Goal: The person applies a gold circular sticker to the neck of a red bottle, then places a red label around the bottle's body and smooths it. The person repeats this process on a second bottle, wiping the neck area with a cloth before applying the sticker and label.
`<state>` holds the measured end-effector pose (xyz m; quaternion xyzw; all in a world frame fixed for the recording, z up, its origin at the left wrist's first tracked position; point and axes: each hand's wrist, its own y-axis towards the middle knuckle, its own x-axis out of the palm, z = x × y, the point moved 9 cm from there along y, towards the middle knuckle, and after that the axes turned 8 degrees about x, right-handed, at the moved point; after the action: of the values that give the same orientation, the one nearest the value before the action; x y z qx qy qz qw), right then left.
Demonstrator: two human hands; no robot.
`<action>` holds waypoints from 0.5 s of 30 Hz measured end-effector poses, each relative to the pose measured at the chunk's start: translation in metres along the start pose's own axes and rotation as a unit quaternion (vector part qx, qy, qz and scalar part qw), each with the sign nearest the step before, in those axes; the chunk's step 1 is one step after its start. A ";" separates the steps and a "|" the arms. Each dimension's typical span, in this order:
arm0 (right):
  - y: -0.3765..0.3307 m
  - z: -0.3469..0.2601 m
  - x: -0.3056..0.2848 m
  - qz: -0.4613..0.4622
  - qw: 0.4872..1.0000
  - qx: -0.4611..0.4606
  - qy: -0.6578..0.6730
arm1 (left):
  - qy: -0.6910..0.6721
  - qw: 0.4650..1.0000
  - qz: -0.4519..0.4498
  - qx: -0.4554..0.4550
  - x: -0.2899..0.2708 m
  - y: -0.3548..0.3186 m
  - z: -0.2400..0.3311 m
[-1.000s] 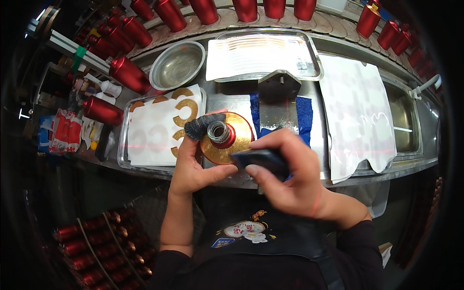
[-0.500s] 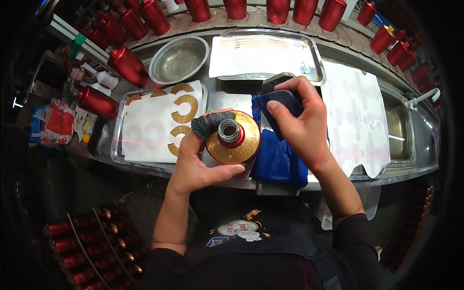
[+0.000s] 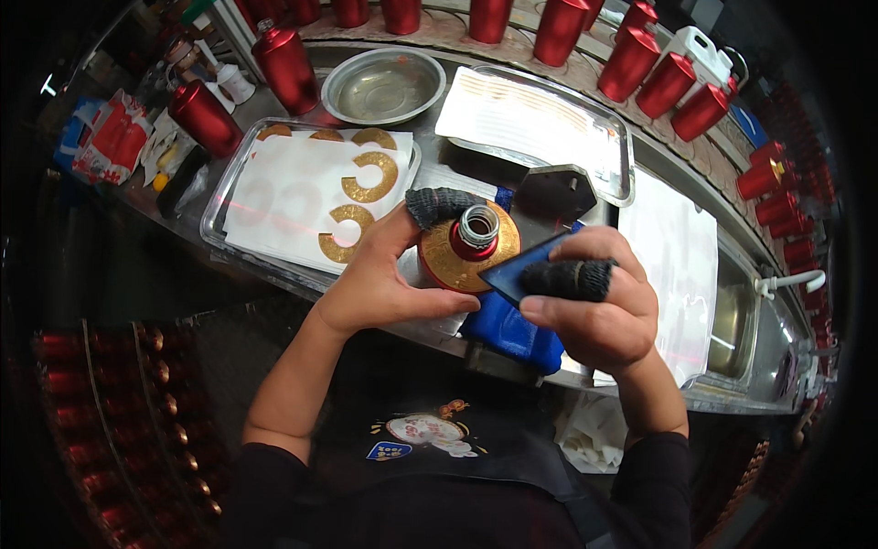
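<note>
My left hand [image 3: 375, 284] is wrapped round a red bottle [image 3: 426, 282], its open threaded neck facing up. A gold ring-shaped label [image 3: 448, 265] covers the bottle's shoulder. In my right hand [image 3: 613, 320] is a dark blue scraper [image 3: 512, 273], a flat blade whose pointed corner meets the right side of the gold shoulder. Dark knitted finger sleeves cover a finger on each hand. Beneath the bottle and scraper lies a folded blue cloth [image 3: 517, 334]. To the left, a backing sheet [image 3: 283, 192] carries several gold C-shaped labels [image 3: 369, 177].
A metal bowl [image 3: 384, 84] and a tray [image 3: 625, 165] of white sheets stand behind. A dark angled plate [image 3: 553, 194] rises behind the scraper. Red bottles [image 3: 285, 69] line the conveyor [image 3: 439, 50] and the left side. White sheets [image 3: 672, 265] and a sink [image 3: 736, 320] lie right.
My right hand has brought the scraper down and left, from beside the bottle onto its gold shoulder. The whole view has turned slightly. My left hand still holds the bottle.
</note>
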<state>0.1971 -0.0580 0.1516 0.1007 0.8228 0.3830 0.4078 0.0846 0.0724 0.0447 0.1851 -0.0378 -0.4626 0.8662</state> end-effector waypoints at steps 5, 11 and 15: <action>0.000 0.015 0.011 0.012 0.997 0.056 0.042 | -0.018 1.000 0.011 -0.006 0.000 -0.002 -0.005; -0.004 -0.002 0.020 -0.006 0.998 0.011 0.064 | -0.017 0.999 0.042 -0.006 0.000 -0.004 -0.009; -0.005 -0.001 0.020 0.022 0.998 0.054 -0.004 | 0.041 0.996 0.079 0.021 0.003 -0.008 -0.005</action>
<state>0.1840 -0.0519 0.1366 0.1428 0.8382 0.3461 0.3966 0.0817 0.0674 0.0368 0.2188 -0.0269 -0.3838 0.8967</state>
